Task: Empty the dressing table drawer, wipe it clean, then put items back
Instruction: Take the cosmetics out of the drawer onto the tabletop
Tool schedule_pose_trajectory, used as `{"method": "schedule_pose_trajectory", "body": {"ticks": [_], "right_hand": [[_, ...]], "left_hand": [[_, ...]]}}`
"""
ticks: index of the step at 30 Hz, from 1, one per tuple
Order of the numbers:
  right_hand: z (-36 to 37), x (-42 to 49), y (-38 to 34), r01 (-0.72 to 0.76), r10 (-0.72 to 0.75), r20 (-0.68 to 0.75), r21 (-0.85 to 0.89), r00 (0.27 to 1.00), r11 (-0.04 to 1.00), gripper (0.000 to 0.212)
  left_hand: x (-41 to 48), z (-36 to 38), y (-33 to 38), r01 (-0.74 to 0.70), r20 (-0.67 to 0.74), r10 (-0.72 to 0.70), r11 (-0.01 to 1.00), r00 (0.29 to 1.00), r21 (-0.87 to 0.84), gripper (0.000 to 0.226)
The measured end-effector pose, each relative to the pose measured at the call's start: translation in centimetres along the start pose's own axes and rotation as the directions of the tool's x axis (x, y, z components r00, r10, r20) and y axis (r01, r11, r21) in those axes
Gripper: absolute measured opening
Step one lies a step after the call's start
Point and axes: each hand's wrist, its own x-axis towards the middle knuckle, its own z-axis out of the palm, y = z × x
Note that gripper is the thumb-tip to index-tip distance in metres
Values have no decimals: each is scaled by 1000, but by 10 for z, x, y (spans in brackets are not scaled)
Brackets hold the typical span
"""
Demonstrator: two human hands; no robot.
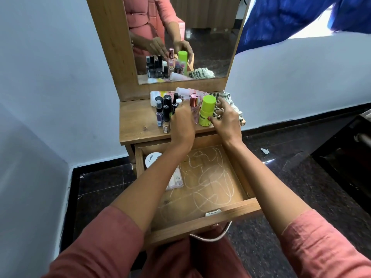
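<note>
Two hands: both up on the desk point(140, 125) among the cosmetics.
Left hand point(181, 122): curled round the pink-capped bottle point(193, 103), apparently gripping.
Right hand point(225, 119): fingers spread, beside the green tube point(206, 111), holding nothing.
Drawer point(210, 177): pulled out, chalky scribbles on its floor; white jar point(153, 159) and flat packet point(176, 178) lie at its left.
Cloth point(228, 101): behind the right hand.
Advice: lift bottles straight up, avoid toppling neighbours.
</note>
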Motion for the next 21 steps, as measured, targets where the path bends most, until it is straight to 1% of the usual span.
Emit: {"method": "schedule_pose_trajectory", "body": {"ticks": [3,6,8,10,12,13,16,18,21], "right_hand": [[-5,-6,3,-4,4,-29,-25,1000,1000,56],[-8,-14,5,-15,14,-52,-13,999,1000,44],[-7,-22,5,-13,14,-47,26,999,1000,32],[-4,-33,7,-20,20,-11,59,1000,998,23],[5,-49,11,-52,46,64,88,997,995,20],[10,-58,13,-75,64,114,95,991,993,19],[28,-83,20,-134,110,282,67,953,989,14],[40,-93,23,-165,148,385,12,911,986,12],[55,-100,27,-220,210,522,-44,827,974,19]], "left_hand": [[-4,-5,2,-5,-41,4,1000,999,-21,26],[-13,-14,3,-60,-69,56,997,996,-53,30],[-23,-20,1,-99,-68,92,991,993,-95,30],[-37,-23,-6,-81,-38,78,994,996,-79,25],[-55,-23,-20,-21,30,22,999,999,-29,22],[-64,-22,-29,12,86,-13,1000,996,8,21],[-91,-21,-58,89,279,-126,986,952,141,19],[-104,-22,-72,93,351,-148,981,925,170,19],[-112,-22,-85,51,398,-127,979,908,195,23]]}}
